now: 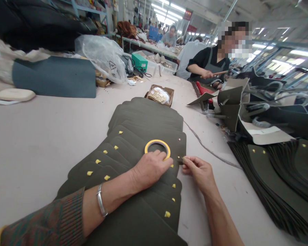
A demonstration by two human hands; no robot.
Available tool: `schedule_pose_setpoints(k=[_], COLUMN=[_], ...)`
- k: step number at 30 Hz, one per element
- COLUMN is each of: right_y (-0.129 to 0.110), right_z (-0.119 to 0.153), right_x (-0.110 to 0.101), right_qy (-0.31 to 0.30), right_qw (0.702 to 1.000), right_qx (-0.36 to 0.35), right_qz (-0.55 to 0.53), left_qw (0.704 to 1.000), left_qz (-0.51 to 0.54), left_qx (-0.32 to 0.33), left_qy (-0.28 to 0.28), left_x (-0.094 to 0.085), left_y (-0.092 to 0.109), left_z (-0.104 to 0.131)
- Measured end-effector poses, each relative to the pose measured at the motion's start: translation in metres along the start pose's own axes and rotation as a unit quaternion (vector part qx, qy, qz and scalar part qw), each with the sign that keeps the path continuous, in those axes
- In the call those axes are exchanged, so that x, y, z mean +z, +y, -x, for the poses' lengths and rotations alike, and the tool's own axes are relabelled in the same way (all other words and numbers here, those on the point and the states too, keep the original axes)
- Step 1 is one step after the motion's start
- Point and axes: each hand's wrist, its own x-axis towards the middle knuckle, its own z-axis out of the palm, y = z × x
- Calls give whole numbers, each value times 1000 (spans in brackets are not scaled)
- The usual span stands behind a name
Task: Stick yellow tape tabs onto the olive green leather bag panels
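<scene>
Left hand [152,169]: curled on the near rim of a yellow tape roll [157,141], over the middle of the olive panel stack [146,119]. Right hand [199,172]: pinched narrow on the stack's right edge, beside a gold stud [179,157]; any tape between, impossible to tell. Apparent step: adding to the yellow scraps [167,214]; presumably calls next for a steady pinch. Around, left to right: blue-grey sheet [56,77], plastic bag [104,56], box of studs [172,94], cord [202,145], further panels [269,171]. In the way: left forearm [118,191], across the stack.

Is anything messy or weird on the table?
A bit: the dark pieces with handles on the right lie jumbled, tipped at different angles, while the olive panels in front overlap in neat layers. A loose cord trails between. Nothing looks clearly broken.
</scene>
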Motion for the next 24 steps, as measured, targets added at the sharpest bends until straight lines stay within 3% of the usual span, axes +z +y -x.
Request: schedule_pose_setpoints(k=[3,7,12,16,20,24], right_y=[4,3,-3,-1,1,4], right_z=[-2,-2,-3,-4,-8,-13], right_x=[-3,3,10,14,17,14], right_qy=[-18,-22,-6,12,33,53], right_qw=[998,984,934,903,915,957], right_qx=[-27,-69,-179,-237,-197,-95], right_qz=[62,162,309,358,351,270], left_qw=[999,998,997,997,997,997], left_qz=[0,15,25,30,31,33], left_qx=[-18,-16,-17,-19,-16,-13], left_qy=[-45,-61,-69,-73,-74,-64], left_x=[2,2,1,2,3,5], left_y=[-4,-3,-2,-2,-2,-2], left_z=[-2,-3,-2,-3,-3,0])
